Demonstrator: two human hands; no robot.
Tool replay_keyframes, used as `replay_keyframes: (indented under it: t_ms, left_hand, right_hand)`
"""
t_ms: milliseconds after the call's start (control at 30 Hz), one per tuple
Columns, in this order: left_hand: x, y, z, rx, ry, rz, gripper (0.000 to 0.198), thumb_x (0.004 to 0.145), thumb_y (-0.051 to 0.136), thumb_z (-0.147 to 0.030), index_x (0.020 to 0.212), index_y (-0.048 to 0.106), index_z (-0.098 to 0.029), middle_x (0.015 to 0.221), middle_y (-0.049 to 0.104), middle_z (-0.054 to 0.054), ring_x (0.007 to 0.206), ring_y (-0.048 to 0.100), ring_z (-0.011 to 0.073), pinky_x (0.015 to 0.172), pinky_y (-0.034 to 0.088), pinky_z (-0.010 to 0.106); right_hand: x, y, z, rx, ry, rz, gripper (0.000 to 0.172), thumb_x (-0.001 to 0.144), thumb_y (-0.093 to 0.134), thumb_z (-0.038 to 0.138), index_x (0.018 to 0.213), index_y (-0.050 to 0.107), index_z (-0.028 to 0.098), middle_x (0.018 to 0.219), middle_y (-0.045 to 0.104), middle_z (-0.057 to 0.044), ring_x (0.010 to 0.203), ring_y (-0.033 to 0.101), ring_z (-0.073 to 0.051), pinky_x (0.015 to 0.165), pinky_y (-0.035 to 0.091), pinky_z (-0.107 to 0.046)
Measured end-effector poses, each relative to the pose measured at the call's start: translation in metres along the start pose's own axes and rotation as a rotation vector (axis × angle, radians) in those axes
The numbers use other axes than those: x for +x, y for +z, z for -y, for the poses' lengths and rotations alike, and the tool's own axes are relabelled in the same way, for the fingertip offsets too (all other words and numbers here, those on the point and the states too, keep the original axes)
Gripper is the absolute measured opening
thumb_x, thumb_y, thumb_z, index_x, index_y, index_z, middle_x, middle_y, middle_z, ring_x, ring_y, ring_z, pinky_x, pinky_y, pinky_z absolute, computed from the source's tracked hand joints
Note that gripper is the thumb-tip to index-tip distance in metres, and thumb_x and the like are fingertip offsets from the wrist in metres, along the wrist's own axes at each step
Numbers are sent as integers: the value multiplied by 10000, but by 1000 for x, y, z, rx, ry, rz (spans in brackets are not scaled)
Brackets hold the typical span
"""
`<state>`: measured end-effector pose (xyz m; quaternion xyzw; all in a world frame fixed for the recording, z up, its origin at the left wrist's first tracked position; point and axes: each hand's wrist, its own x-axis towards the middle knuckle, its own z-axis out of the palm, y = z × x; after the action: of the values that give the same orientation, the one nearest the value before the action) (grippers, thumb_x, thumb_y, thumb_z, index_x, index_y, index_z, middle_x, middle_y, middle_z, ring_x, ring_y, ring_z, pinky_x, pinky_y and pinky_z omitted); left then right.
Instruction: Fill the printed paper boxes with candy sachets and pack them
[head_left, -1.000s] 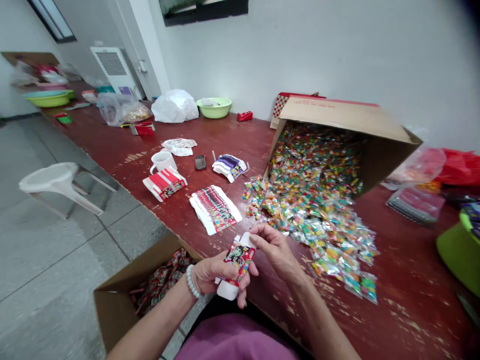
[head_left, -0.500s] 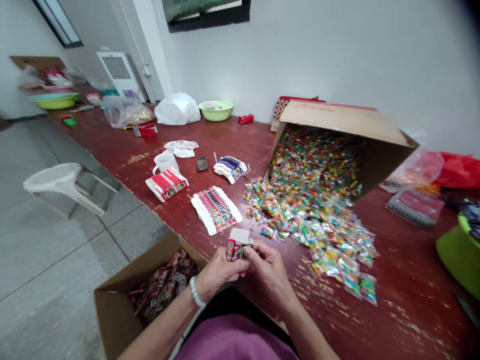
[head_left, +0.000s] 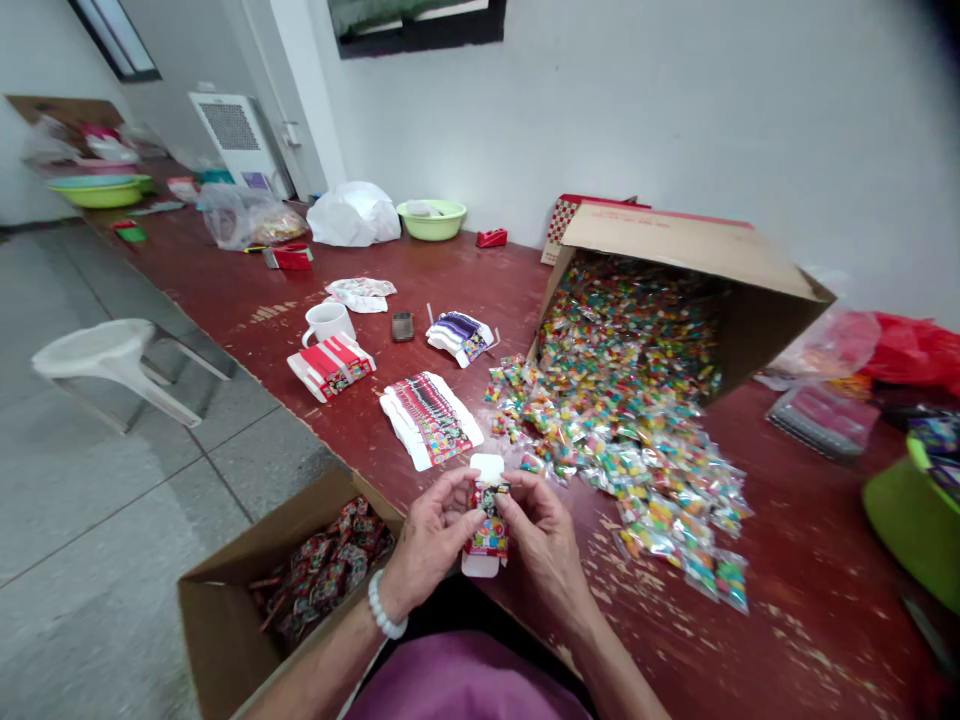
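Note:
A small printed candy box [head_left: 489, 535], red and black with white end flaps, is held upright between both hands at the table's near edge. Its top and bottom flaps stand out open. My left hand [head_left: 435, 535], with a white bead bracelet on the wrist, pinches its left side. My right hand [head_left: 544, 530] grips the right side with thumb and fingers. Just beyond lies a fanned stack of flat candy boxes [head_left: 433, 420]. To the right, clear packets of colourful candy [head_left: 652, 480] spill from a tipped cardboard carton [head_left: 690, 240].
An open cardboard box [head_left: 217, 625] of filled small packs [head_left: 330, 565] stands below the table edge at left. On the red table [head_left: 480, 300] are a white mug [head_left: 330, 322], purple flat boxes [head_left: 460, 335] and a green basin [head_left: 433, 222]. A white stool [head_left: 105, 350] stands left.
The candy box has been turned upright and lifted clear of the fingers, so its printed face and both end flaps now show. Both hands have shifted to grip its sides.

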<state>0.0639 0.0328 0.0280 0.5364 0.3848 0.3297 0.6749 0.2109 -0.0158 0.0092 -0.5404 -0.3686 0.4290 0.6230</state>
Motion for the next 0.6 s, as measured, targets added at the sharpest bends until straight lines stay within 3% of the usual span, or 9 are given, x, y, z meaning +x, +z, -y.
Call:
replay_keyframes:
  t_ms: [167, 267, 367, 467, 600]
  left_hand:
    - [3, -1, -7, 83, 8, 27, 257, 858, 660, -340, 1061, 637, -185, 951, 693, 42, 848, 618, 167, 761, 501, 269]
    - [3, 2, -10, 152, 16, 19, 230, 869, 651, -366, 992, 661, -172, 986, 690, 56, 892, 610, 175, 783, 484, 265]
    - [3, 3, -8, -14, -3, 13, 319, 824, 717, -350, 1073, 594, -193, 943, 677, 35, 839, 625, 162, 763, 488, 268]
    - [2, 5, -5, -298, -113, 58, 512, 798, 753, -324, 1217, 473, -238, 922, 668, 10, 799, 653, 152, 723, 499, 260]
    - [0, 10, -2, -405, -348, 238, 486, 898, 561, -526, 1241, 503, -187, 844, 686, 61, 602, 673, 179, 540, 494, 265]
  right_hand:
    - [11, -12, 6, -51, 39, 47, 275, 798, 735, 451, 750, 698, 183, 746, 685, -12, 708, 600, -167, 685, 468, -278]
    - [15, -16, 11, 63, 93, 68, 316, 697, 830, 424, 878, 690, 207, 737, 668, 15, 679, 600, -154, 657, 470, -271]
    - [16, -18, 14, 93, 117, 138, 355, 699, 837, 408, 946, 678, 210, 749, 663, 17, 685, 603, -150, 648, 470, -265]
    - [13, -19, 13, 5, 58, 161, 247, 757, 798, 395, 768, 677, 180, 735, 668, -6, 683, 595, -146, 647, 466, -262]
    - [6, -20, 14, -67, 10, 147, 231, 833, 716, 429, 835, 685, 200, 634, 637, 10, 576, 581, -144, 563, 467, -262]
